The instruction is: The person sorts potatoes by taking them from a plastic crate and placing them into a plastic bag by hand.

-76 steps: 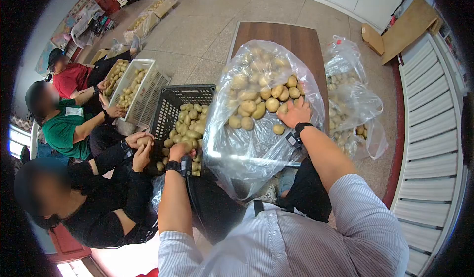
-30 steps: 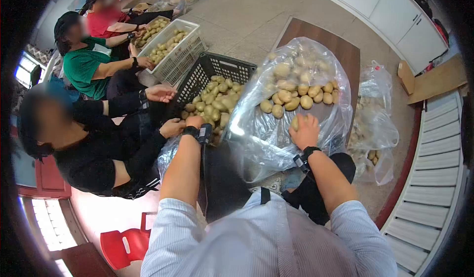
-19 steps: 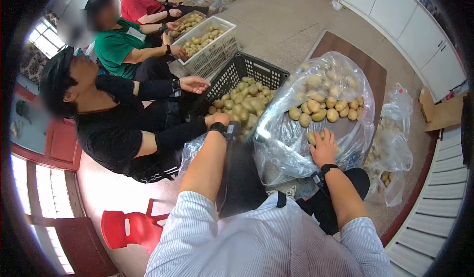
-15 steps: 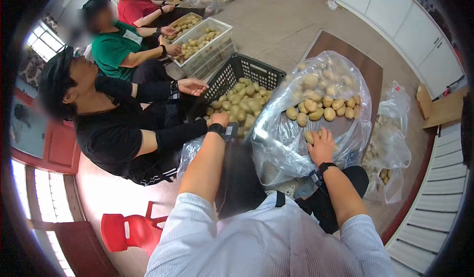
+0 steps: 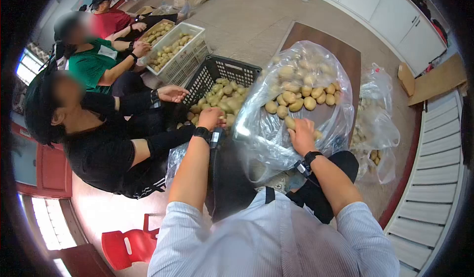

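My left hand [image 5: 211, 119] is over the near end of the black crate [image 5: 228, 68] of potatoes [image 5: 224, 99], its fingers curled; what they hold is hidden. In front of me lies a clear plastic bag [image 5: 266, 151] with more potatoes [image 5: 296, 104] inside. At its open near side, my right hand [image 5: 302, 136] has its fingers closed around a potato [image 5: 290, 123]. Another potato [image 5: 317, 135] touches the right side of that hand.
A co-worker in black [image 5: 98, 151] sits left of the crate, one hand [image 5: 173, 93] at its rim. Two more co-workers sit beyond, by a white crate [image 5: 182, 62]. Potato bags [image 5: 375, 119] lie right of the brown board [image 5: 340, 50]. A red chair [image 5: 131, 247] stands lower left.
The camera view has turned, shifting the scene left. My left hand has risen a little over the crate's near end. My right hand stays at the bag with the potato.
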Motion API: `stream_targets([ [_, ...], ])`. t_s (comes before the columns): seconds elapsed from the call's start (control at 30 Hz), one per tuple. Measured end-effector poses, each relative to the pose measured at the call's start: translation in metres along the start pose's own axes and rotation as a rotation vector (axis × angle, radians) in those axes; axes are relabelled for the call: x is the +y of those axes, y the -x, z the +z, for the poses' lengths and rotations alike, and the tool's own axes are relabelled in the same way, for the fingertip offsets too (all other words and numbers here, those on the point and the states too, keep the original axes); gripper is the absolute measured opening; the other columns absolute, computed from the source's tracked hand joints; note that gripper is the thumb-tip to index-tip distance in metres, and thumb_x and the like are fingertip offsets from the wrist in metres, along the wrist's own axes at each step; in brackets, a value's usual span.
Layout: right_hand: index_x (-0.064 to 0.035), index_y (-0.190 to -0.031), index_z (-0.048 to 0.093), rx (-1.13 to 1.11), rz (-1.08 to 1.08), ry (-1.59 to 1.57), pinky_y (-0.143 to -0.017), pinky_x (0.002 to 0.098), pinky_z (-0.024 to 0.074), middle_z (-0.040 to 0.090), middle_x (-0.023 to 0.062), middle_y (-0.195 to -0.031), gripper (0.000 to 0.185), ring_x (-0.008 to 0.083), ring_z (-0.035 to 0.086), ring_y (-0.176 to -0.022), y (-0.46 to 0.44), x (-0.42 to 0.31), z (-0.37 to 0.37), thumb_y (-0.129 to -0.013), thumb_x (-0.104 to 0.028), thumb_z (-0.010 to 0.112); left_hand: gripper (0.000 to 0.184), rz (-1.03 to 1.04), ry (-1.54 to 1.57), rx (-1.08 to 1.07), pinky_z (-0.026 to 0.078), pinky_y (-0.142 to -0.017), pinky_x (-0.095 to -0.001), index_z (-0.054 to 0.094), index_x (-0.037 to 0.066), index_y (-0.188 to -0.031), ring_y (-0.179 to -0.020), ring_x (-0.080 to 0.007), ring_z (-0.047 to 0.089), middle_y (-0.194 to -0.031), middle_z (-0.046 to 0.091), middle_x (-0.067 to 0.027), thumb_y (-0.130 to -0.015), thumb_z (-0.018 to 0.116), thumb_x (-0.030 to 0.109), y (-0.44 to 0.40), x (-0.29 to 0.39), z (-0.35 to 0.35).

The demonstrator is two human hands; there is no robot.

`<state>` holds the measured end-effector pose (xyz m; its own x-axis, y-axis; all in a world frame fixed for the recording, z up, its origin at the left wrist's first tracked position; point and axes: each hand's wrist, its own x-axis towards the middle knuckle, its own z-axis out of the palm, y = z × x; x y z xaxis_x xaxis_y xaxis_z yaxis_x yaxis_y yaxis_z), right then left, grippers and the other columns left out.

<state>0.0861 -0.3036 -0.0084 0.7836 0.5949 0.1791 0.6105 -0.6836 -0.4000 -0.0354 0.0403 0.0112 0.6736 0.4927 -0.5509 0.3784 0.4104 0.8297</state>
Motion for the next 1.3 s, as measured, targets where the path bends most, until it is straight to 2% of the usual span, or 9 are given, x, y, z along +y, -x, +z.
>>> stream_targets([
  [0.37, 0.0023, -0.108, 0.051, -0.323, 0.075, -0.734, -0.07, 0.0428, 0.0468, 0.061, 0.0221, -0.086, 0.037, 0.0377, 0.06, -0.08, -0.007, -0.082, 0.013, -0.092, -0.031, 0.059, 0.029, -0.054, -0.154, -0.201, 0.055, -0.055, -0.035, 0.052, 0.005, -0.115, -0.069, -0.0242, 0.066, -0.098, 0.064, -0.0098, -0.094, 0.055, 0.025, 0.022, 0.016, 0.037],
  [0.63, -0.0001, -0.113, 0.052, -0.406, 0.06, -1.011, -0.056, 0.0326, 0.0459, 0.061, 0.0091, -0.08, 0.036, 0.0167, 0.057, -0.059, -0.025, -0.126, 0.001, -0.095, -0.031, 0.054, 0.04, -0.052, -0.318, -0.415, 0.056, -0.054, -0.0317, 0.058, 0.003, -0.115, -0.072, -0.0221, 0.067, -0.101, 0.065, -0.0114, -0.092, 0.057, 0.036, 0.02, 0.013, 0.045],
  [0.83, -0.0016, -0.12, 0.05, -0.359, 0.047, -1.067, -0.063, 0.0329, 0.0477, 0.063, 0.0095, -0.081, 0.036, 0.0191, 0.059, -0.066, -0.021, -0.124, 0.008, -0.094, -0.026, 0.055, 0.034, -0.121, -0.261, -0.669, 0.051, -0.05, -0.0321, 0.054, 0.007, -0.114, -0.068, -0.0187, 0.065, -0.09, 0.065, -0.0086, -0.095, 0.055, 0.036, 0.021, 0.015, 0.04],
  [0.97, -0.0019, -0.121, 0.051, -0.319, 0.098, -0.877, -0.069, 0.0364, 0.0485, 0.064, 0.0139, -0.085, 0.035, 0.0262, 0.062, -0.075, -0.009, -0.103, 0.012, -0.092, -0.021, 0.056, 0.031, -0.106, -0.305, -0.558, 0.051, -0.049, -0.0308, 0.054, 0.006, -0.11, -0.064, -0.0191, 0.064, -0.088, 0.064, -0.0095, -0.096, 0.053, 0.033, 0.013, 0.013, 0.03],
  [1.0, -0.0026, -0.12, 0.053, -0.273, 0.091, -0.748, -0.074, 0.0392, 0.0479, 0.064, 0.0152, -0.09, 0.035, 0.0296, 0.061, -0.081, -0.005, -0.091, 0.019, -0.09, -0.019, 0.057, 0.032, 0.298, -0.558, -0.5, 0.05, -0.047, -0.0292, 0.056, 0.004, -0.108, -0.063, -0.019, 0.065, -0.086, 0.065, -0.0088, -0.097, 0.05, 0.034, 0.012, 0.009, 0.022],
  [1.07, -0.0033, -0.119, 0.054, -0.225, 0.084, -0.619, -0.078, 0.0419, 0.0474, 0.064, 0.0164, -0.096, 0.034, 0.033, 0.061, -0.088, 0.005, -0.065, 0.024, -0.088, -0.017, 0.057, 0.031, -0.163, -0.079, -0.298, 0.053, -0.052, -0.0348, 0.056, 0.004, -0.107, -0.067, -0.0255, 0.067, -0.084, 0.066, -0.0106, -0.097, 0.047, 0.031, -0.013, 0.001, 0.013],
  [1.1, -0.0046, -0.118, 0.056, -0.138, 0.021, -0.46, -0.082, 0.0438, 0.046, 0.063, 0.0158, -0.1, 0.034, 0.0343, 0.058, -0.094, 0.01, -0.051, 0.024, -0.085, -0.014, 0.057, 0.031, -0.105, -0.115, -0.233, 0.053, -0.056, -0.0365, 0.056, 0.005, -0.109, -0.07, -0.0274, 0.066, -0.087, 0.066, -0.0118, -0.095, 0.048, 0.031, -0.019, -0.002, 0.006],
  [1.2, -0.0069, -0.115, 0.059, -0.025, -0.033, -0.167, -0.086, 0.0465, 0.0442, 0.061, 0.014, -0.105, 0.035, 0.0356, 0.055, -0.1, 0.023, -0.021, 0.017, -0.081, -0.011, 0.058, 0.033, 0.451, -1.057, -0.131, 0.052, -0.067, -0.0414, 0.055, 0.007, -0.113, -0.079, -0.0331, 0.065, -0.095, 0.066, -0.0154, -0.09, 0.052, 0.03, -0.018, -0.007, -0.023],
  [1.3, -0.0082, -0.109, 0.06, 0.012, 0.031, 0.014, -0.084, 0.0472, 0.045, 0.058, 0.0136, -0.104, 0.031, 0.0361, 0.052, -0.101, 0.033, -0.001, 0.021, -0.078, -0.008, 0.057, 0.043, 0.548, -1.47, 0.011, 0.051, -0.075, -0.0446, 0.056, 0.009, -0.113, -0.087, -0.0372, 0.065, -0.1, 0.066, -0.0185, -0.079, 0.061, 0.034, -0.028, -0.015, -0.038],
])
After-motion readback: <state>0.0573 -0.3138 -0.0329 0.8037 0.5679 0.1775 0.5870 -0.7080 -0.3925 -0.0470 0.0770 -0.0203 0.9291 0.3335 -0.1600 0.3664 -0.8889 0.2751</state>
